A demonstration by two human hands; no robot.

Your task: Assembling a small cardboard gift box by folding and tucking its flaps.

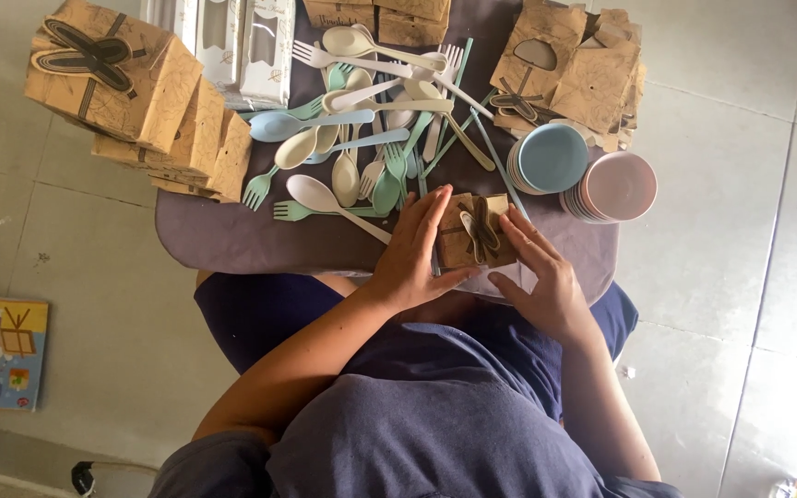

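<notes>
Head view: left hand (414, 258) and right hand (543, 277) — both with fingers curled loosely — clasp a small brown kraft-paper box (472, 235) with a printed cutlery motif, at the near edge of the grey-covered bench (223, 235). Beyond lies a heap of pastel plastic spoons and forks (371, 120). Right of it — stacked blue plates (551, 159) and pink plates (618, 187). Far left, finished kraft boxes (140, 97).

Both hands (414, 254) (546, 277) cupped inward, fingers extended
</notes>
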